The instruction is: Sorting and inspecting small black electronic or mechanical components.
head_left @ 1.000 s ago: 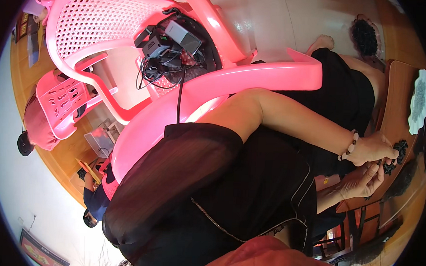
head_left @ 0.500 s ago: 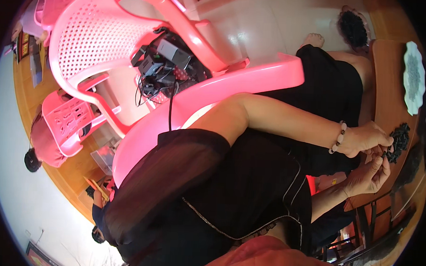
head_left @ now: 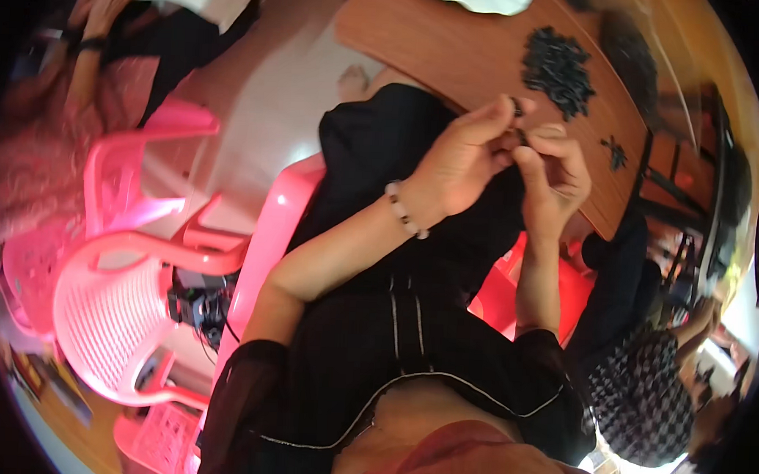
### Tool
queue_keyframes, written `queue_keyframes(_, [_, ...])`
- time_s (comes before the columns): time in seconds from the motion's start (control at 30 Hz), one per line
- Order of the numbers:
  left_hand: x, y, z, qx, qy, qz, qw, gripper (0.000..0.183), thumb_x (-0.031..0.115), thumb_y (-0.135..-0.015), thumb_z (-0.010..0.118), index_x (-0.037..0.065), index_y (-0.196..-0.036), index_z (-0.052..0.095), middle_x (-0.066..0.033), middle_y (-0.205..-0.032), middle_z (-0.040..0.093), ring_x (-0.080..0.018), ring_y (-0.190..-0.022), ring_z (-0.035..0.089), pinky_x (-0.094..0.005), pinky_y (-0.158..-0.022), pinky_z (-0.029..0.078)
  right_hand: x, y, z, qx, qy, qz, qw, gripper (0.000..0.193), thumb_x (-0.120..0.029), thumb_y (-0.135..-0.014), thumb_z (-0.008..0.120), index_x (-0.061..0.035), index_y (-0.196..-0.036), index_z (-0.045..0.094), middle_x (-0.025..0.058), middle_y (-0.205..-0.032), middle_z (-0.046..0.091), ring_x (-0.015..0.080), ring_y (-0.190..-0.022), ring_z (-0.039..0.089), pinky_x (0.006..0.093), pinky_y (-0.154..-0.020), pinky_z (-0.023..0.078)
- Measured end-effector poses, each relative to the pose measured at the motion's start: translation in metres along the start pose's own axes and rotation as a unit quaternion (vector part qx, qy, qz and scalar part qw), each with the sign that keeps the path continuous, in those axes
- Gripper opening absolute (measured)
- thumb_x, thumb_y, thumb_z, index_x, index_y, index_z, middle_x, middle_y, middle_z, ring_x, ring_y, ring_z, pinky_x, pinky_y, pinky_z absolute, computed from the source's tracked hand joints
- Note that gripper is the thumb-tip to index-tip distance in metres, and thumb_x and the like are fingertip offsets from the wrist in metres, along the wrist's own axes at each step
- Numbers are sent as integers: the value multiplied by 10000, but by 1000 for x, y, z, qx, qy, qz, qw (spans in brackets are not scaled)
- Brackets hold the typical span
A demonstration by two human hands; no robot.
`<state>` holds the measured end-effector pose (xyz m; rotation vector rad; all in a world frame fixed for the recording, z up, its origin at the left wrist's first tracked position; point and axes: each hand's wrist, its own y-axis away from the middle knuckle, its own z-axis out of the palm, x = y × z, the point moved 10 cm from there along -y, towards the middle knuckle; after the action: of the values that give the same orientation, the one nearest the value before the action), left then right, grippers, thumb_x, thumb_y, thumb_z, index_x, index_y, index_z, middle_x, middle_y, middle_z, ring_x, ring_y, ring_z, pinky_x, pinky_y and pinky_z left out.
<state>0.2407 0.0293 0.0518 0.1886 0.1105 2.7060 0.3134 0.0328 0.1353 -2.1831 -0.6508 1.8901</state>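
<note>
Left hand (head_left: 459, 164): thumb and finger pinched on a small dark piece (head_left: 517, 108), held up off the table. Right hand (head_left: 558, 173): thumb and forefinger together on a dark bit (head_left: 522, 138), just beside the left fingertips; cannot tell if the two are joined. Beaded bracelet (head_left: 405, 211) on left wrist.

Surface: brown wooden tabletop (head_left: 406, 26), ahead of both hands, smooth with a slight sheen. Pile of dark strips (head_left: 559, 71) on it, directly ahead of right hand. Small dark cluster (head_left: 614, 152) right of right hand, apart from pile. White wavy-rimmed dish (head_left: 483, 6) well ahead of left hand, cut by frame edge.

Room: pale shiny floor (head_left: 270, 114) left of left hand. Pink chair (head_left: 109, 327) behind and left of it, electronics and cables (head_left: 205, 312) on the seat. Person in a pinkish top (head_left: 35, 171) far left of left hand. Red seat (head_left: 572, 288) behind right hand. Person in checked top (head_left: 644, 393) further back and right of right hand.
</note>
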Motion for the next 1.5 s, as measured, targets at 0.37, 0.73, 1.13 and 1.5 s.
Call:
queue_keyframes(0.37, [-13,-6,-5,29,-39,-9,999,283,348,-934,592,112,-1089,614,31,-1003,595,-86,-915,541,-275,-851,428,9,-4,-19,22,-61,21,998,175,46,-772,737,17,-915,640,85,-883,642,144,-838,594,271,-759,512])
queue_keyframes(0.73, [-7,-5,-10,83,-87,8,993,317,376,-889,648,106,-1054,644,61,-865,601,-54,-805,532,-225,-755,402,-8,-9,-25,20,26,-11,999,174,36,-718,769,-6,-853,669,72,-840,666,156,-812,592,269,-738,502])
queue_keyframes(1.13, [-13,-4,-13,74,-109,11,991,266,334,-897,646,96,-1016,649,49,-880,606,-61,-820,539,-227,-765,414,-8,-6,-27,-16,74,-37,996,147,-15,-692,793,-33,-782,678,42,-785,673,162,-799,576,288,-736,453])
queue_keyframes(1.5, [-7,-6,-17,57,-145,46,987,233,269,-892,654,74,-1019,641,-6,-945,634,-121,-937,581,-293,-875,475,21,3,-30,14,-72,70,995,102,27,-741,758,-5,-797,679,44,-812,646,117,-823,584,246,-747,493])
